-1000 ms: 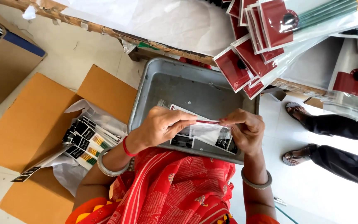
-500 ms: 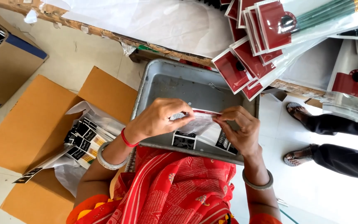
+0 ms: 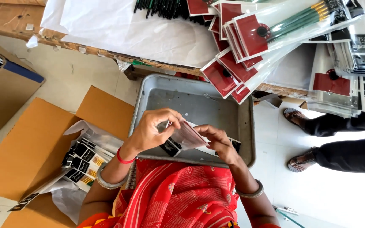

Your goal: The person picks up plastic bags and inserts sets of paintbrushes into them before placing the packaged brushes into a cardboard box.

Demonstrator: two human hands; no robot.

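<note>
Left hand (image 3: 151, 131) and right hand (image 3: 216, 141) both pinching clear plastic packet (image 3: 186, 137) with dark red card, fingers clenched on its edges, held just above grey metal tray (image 3: 191, 101). Tray on lap. Heap of black-labelled packets (image 3: 83, 158) on cardboard (image 3: 30, 143), left. Filled packets (image 3: 250, 42) on bench above.

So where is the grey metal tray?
In the head view, the grey metal tray sits at centre, on the person's lap under both hands, with brown cardboard to its left.
</note>
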